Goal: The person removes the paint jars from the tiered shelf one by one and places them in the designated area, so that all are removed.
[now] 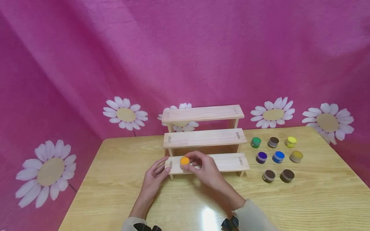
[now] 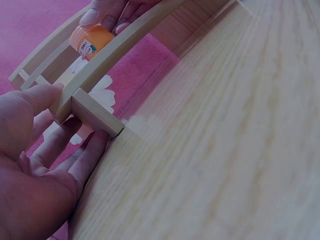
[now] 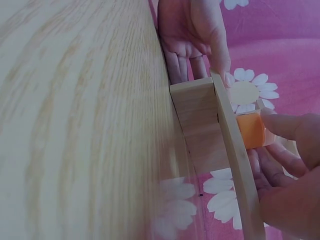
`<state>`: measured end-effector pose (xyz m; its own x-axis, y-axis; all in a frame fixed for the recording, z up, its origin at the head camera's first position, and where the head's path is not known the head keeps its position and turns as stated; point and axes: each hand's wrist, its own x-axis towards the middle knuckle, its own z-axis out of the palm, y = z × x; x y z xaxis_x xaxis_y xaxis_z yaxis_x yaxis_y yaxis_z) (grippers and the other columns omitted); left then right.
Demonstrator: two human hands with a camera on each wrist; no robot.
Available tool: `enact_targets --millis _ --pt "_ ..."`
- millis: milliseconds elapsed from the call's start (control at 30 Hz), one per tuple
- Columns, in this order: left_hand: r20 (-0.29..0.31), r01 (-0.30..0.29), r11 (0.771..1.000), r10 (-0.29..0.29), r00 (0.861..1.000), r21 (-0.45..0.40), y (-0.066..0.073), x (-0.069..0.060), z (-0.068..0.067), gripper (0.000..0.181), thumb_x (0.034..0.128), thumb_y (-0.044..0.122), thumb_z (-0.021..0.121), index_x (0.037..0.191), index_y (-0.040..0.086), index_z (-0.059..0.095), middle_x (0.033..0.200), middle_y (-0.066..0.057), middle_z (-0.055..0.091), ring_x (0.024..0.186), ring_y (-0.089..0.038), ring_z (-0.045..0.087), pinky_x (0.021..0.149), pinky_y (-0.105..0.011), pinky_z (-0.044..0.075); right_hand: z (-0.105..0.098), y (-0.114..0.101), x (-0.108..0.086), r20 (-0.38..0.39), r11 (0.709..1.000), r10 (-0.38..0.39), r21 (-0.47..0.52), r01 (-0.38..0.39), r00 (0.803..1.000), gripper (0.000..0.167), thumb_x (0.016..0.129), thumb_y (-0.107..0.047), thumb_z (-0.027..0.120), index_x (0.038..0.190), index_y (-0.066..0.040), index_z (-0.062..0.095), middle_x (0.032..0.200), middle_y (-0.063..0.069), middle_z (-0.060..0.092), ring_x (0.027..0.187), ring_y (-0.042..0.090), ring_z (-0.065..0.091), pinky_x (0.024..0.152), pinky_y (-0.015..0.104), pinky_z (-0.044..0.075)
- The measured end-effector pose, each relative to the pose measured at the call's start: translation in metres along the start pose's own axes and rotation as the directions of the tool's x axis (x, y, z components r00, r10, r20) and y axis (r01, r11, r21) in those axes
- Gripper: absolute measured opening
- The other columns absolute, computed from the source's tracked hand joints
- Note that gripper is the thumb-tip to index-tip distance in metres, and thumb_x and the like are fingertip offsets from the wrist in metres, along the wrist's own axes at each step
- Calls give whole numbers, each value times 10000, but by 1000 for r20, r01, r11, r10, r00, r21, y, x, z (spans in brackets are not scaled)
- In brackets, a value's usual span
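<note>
A small orange paint jar (image 1: 185, 161) stands on the lowest step near its left end, its label facing the left wrist camera. My right hand (image 1: 206, 170) pinches this jar (image 3: 251, 130) between thumb and fingers. At the left end of the three-tier wooden stand (image 1: 224, 162), my left hand (image 1: 153, 178) grips the corner of the lowest step. In the left wrist view its thumb (image 2: 45, 95) presses the board's edge while the other fingers reach round by the short leg (image 2: 97, 112). The middle and top steps hold no jars.
Right of the stand, several paint jars sit on the wooden table (image 1: 115, 179): green (image 1: 255, 142), yellow (image 1: 290, 141), purple (image 1: 261, 157), blue (image 1: 278, 157), ochre (image 1: 296, 156) and dark brown ones (image 1: 287, 175). A pink curtain (image 1: 202, 57) with white flowers hangs behind.
</note>
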<state>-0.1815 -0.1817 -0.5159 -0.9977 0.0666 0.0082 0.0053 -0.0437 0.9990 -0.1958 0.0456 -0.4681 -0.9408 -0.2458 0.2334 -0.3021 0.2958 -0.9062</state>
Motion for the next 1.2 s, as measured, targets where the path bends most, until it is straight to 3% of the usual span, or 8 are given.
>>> enact_targets --millis 333,800,967,1200 --pt "9 1 1000 -1 1000 -8 0 0 0 541 998 177 700 1497 72 520 1439 -171 585 1271 -283 607 982 -274 533 -5 5 -2 -15 994 -15 105 17 1000 320 827 -122 879 1103 -81 721 1033 43 730 927 208 676 869 401 600" --pt "13 -26 1000 26 1000 2 -1 -1 0 544 1005 174 690 1499 39 507 1446 -205 567 1280 -286 597 971 -256 534 -13 -5 -8 -22 994 -16 108 18 1000 319 783 -45 888 1056 -123 741 1014 15 722 904 196 704 862 340 604" --pt "-9 -20 1000 20 1000 16 -3 -3 -1 540 1001 176 696 1494 47 517 1439 -211 571 1278 -288 597 968 -254 533 -19 -13 -14 -1 993 -19 118 20 1000 306 789 -65 886 1053 -108 738 1015 34 720 943 209 708 892 371 599" --pt "12 -24 1000 24 1000 3 0 0 -1 546 1001 192 699 1499 64 517 1443 -171 581 1280 -268 598 990 -274 526 -35 -24 -26 -14 990 -38 137 39 999 291 788 -67 896 1022 -135 737 1056 19 731 951 226 715 880 409 605"
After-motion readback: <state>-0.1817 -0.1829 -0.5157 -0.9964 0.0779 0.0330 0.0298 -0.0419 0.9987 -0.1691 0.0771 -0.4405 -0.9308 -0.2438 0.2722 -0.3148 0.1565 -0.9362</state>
